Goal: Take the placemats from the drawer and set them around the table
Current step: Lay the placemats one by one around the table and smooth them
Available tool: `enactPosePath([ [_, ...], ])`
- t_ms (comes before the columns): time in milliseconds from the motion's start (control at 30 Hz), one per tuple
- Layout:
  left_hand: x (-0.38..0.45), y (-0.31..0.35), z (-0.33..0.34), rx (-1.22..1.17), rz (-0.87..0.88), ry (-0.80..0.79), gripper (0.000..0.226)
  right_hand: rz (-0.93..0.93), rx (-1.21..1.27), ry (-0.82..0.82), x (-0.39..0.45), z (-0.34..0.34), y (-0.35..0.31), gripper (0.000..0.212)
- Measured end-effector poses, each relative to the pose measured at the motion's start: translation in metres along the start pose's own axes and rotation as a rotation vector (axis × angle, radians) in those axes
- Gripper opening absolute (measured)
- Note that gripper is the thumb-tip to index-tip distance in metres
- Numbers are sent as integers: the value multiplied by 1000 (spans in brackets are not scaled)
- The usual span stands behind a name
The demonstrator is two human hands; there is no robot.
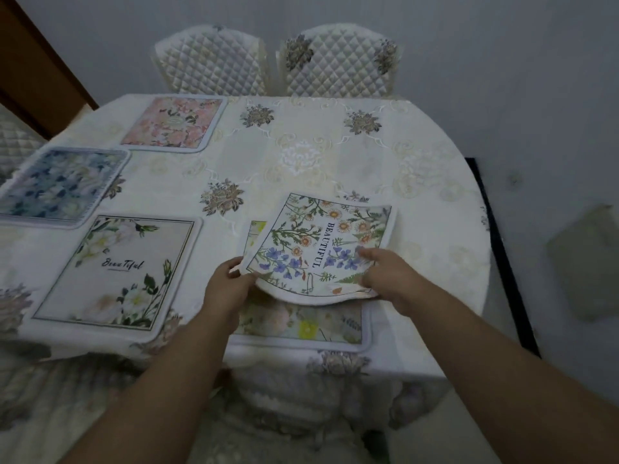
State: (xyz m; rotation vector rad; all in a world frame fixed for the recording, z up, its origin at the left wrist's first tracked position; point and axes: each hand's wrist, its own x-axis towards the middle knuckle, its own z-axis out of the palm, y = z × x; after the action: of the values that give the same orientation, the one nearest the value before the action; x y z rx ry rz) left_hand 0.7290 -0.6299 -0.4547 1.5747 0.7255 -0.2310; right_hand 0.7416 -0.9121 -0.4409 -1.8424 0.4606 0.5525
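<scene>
Head view: both hands gripping top placemat (321, 244), left hand (231, 284) pinching near-left corner, right hand (390, 274) clamped on near-right edge. Lifted and bowed over another mat (301, 324) at bench (435, 195) near edge. Thin, light, floppy; best held at two corners. Roughly square, so long axis hard to call; lettering running away from camera, far edge tilted right.

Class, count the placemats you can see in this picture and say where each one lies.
5: pink floral placemat far left; blue floral placemat at left edge; white "Beautiful" placemat near left; yellow-flowered placemat near edge; wildflower "BEAUTIFUL" placemat held above it. None seem hidden.
</scene>
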Motion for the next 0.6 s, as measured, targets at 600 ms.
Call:
enactPosePath([
  [600,-240,70,-10,288,474,-451,45,-392,2,460,-309,-76,21,65],
])
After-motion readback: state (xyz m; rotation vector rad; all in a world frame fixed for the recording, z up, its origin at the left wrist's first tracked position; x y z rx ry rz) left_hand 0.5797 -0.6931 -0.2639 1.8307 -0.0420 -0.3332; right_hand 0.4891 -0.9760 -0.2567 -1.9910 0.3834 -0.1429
